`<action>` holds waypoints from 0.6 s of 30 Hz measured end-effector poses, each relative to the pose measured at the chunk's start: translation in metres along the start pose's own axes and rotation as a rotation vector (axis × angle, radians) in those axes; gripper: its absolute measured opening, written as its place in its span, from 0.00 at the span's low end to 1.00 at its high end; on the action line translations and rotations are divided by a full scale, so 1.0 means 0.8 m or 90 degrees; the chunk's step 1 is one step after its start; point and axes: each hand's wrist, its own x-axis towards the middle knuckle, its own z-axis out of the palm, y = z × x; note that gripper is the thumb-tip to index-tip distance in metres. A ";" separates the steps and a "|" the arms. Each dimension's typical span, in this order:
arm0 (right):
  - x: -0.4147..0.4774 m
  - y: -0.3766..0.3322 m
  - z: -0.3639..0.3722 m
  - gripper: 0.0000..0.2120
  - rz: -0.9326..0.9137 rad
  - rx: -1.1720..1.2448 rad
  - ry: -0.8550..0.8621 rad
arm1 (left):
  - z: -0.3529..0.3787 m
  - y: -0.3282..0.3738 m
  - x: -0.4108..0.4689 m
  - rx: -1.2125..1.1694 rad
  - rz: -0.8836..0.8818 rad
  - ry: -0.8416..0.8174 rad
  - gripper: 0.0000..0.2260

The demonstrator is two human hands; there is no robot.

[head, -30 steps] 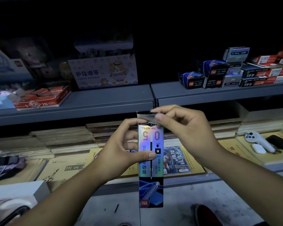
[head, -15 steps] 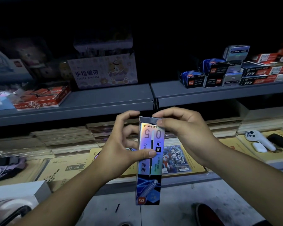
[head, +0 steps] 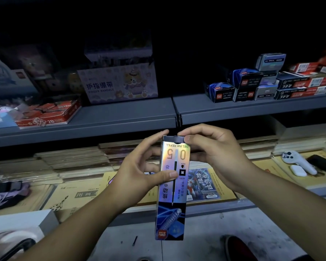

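Gel ink refill box (head: 174, 194) held in mid-air in front of the grey shelf (head: 120, 117), long axis near vertical, print upside down, "deli" end lowest.

Left grip (head: 139, 172) holds the box mid-body: thumb (head: 166, 175) across the holographic front, fingers behind, index tip at the top left corner.

Right grip (head: 215, 153) pinches narrowly on the top end flap (head: 174, 138), which lies down on the box end.

Behind: finger bandage carton (head: 119, 83) and red 2B pencil boxes (head: 51, 113) on the shelf; copybooks (head: 77, 196) on the lower tier; white controller (head: 297, 161) at right.
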 end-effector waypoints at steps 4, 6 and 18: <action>-0.004 -0.005 -0.001 0.08 -0.027 -0.030 -0.041 | -0.003 0.001 0.000 -0.039 0.001 -0.003 0.38; -0.006 -0.007 -0.001 0.11 -0.023 -0.043 -0.089 | -0.006 0.001 0.001 -0.076 -0.002 -0.004 0.37; -0.002 0.003 0.001 0.15 -0.050 -0.119 -0.127 | -0.007 -0.002 0.004 -0.110 -0.010 -0.026 0.29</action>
